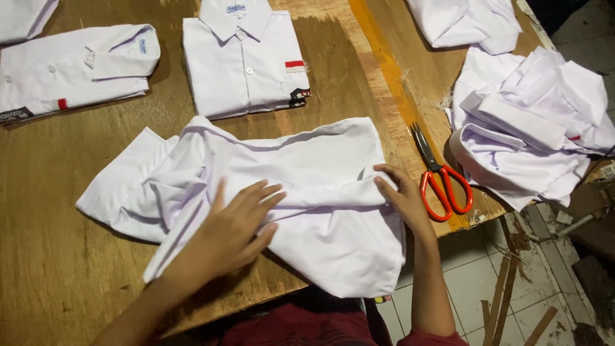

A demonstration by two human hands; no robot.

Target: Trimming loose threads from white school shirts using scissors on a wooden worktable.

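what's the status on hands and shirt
Left hand flat on white shirt. Right hand pressing its folded edge. Scissors lie beside, clear.

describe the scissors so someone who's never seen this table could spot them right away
Start at the wooden table and go to its right edge, between the white shirt under the right hand and the heap of unfolded shirts. The scissors lie there shut, blades pointing away from the person. Their bright orange-red loop handles are the only strong colour among all the white cloth.
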